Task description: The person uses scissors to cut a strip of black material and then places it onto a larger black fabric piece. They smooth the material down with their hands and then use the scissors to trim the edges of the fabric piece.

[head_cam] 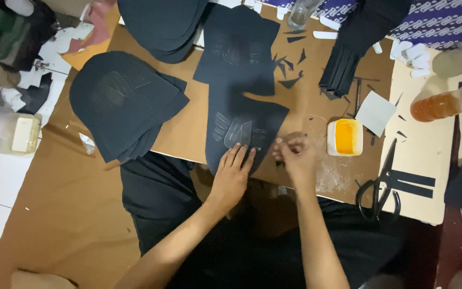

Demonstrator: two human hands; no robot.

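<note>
— What is the surface like, seen from the head camera?

— A brown cardboard work board [188, 134] lies over a pale floor, with brown paper under it on the near left. The person sits against its near edge, dark clothing below the arms.

— And the hands?

— The left hand [232, 179] lies flat, fingers pressed together, on the near end of a dark, shaped fabric piece with pale chalk outlines [241, 126]. That piece stretches away from the hand toward the far side of the board. The right hand [295, 155], just beside the left, has its fingertips bunched in a pinch at the piece's near right edge; what it pinches is too blurred to tell.

— Any containers?

— One small white square tub of yellow-orange paste [344, 137] sits just right of the right hand. Farther right lies one clear plastic bottle of orange liquid with a dark label band [445, 103]. Far beyond the hands stands one clear glass [299, 13].

— What else can you count?

— One pair of black-handled scissors [382, 187] lies near, to the right of the right hand, beside two black strips [412, 183]. One stack of dark cut fabric pieces [126, 104] sits left of the left hand. One small grey paper square [375, 112] lies past the tub, and a bundle of black strips [339, 69] beyond that.
</note>
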